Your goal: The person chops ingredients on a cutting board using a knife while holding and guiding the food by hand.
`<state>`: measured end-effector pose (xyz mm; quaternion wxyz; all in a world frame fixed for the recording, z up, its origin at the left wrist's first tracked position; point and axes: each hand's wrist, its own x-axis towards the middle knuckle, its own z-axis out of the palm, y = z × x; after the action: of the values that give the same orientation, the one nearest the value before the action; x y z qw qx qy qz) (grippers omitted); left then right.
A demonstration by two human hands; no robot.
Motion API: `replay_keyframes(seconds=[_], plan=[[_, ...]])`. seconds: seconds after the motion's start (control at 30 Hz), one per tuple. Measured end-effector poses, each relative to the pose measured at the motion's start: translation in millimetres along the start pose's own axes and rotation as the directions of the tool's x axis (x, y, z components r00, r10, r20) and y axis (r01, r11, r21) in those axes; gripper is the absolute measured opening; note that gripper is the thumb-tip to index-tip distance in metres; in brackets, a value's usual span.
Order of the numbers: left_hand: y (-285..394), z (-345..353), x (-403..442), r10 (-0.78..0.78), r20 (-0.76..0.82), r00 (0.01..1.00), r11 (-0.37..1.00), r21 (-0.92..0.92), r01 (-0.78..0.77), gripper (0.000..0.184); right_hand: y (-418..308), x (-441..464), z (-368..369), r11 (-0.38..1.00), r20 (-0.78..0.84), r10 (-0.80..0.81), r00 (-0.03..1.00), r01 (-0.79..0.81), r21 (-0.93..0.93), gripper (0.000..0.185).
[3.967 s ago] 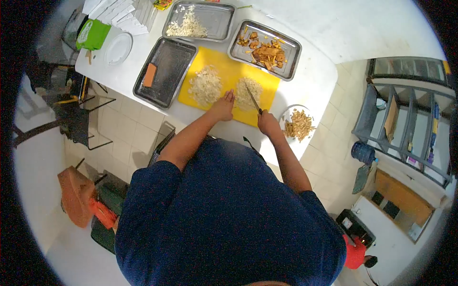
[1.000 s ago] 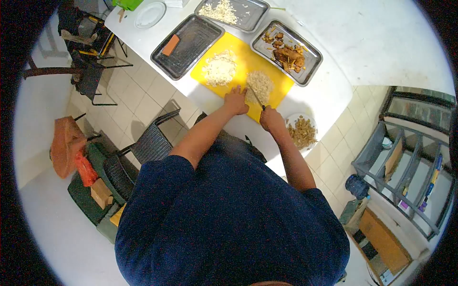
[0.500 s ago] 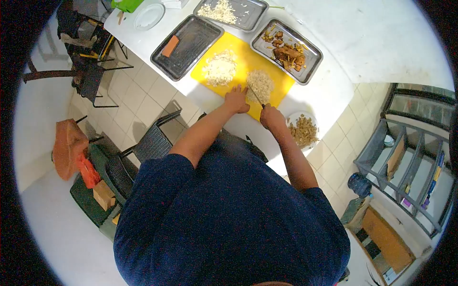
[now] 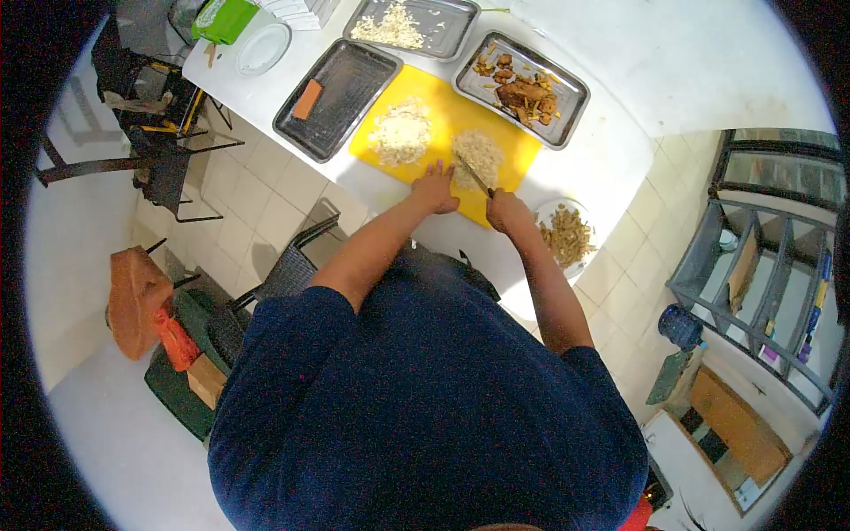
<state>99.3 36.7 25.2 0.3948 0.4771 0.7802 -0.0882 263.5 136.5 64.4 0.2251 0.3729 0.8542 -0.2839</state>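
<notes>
My right hand (image 4: 508,211) is closed around the handle of a knife (image 4: 475,177). Its blade lies at the left side of a pale heap of finely chopped food (image 4: 481,159) on the yellow cutting board (image 4: 534,157). With fingers spread, my left hand (image 4: 435,189) rests flat at the near edge of the board, left of the blade. A second heap of pale chopped pieces (image 4: 401,132) sits on the board beyond my left hand. Close to my right forearm stands a white plate of brown chopped pieces (image 4: 567,234).
Around the board lie a dark tray (image 4: 328,133) with an orange-brown block (image 4: 307,99), a tray of pale shreds (image 4: 390,26) and a tray of browned food (image 4: 529,93). A white plate (image 4: 264,49) and green packet (image 4: 225,19) are at far left. Chairs (image 4: 292,265) stand left.
The whole view has shifted slightly, with the trays now a little further left. Both hands keep nearly the same places on the board, and the knife stays in my right hand.
</notes>
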Motion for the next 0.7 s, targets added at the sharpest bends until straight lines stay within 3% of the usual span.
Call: replay_keyframes(seconds=[0.17, 0.27, 0.7], plan=[[-8.7, 8.9, 4.7, 0.047, -0.034, 0.998, 0.999, 0.001, -0.047, 0.091, -15.9, -20.9, -13.4, 0.998, -0.028, 0.057, 0.998, -0.058, -0.023, 0.035], [-9.6, 6.9, 3.4, 0.064, -0.036, 0.997, 0.998, 0.006, -0.064, 0.092, -20.2, -26.1, -17.3, 0.997, -0.032, 0.061, 0.998, -0.063, -0.039, 0.025], [-14.6, 12.8, 6.6, 0.131, -0.078, 0.988, 0.991, 0.034, -0.128, 0.094, -22.1, -28.2, -13.6, 0.997, -0.023, 0.080, 0.997, -0.081, -0.013, 0.028]])
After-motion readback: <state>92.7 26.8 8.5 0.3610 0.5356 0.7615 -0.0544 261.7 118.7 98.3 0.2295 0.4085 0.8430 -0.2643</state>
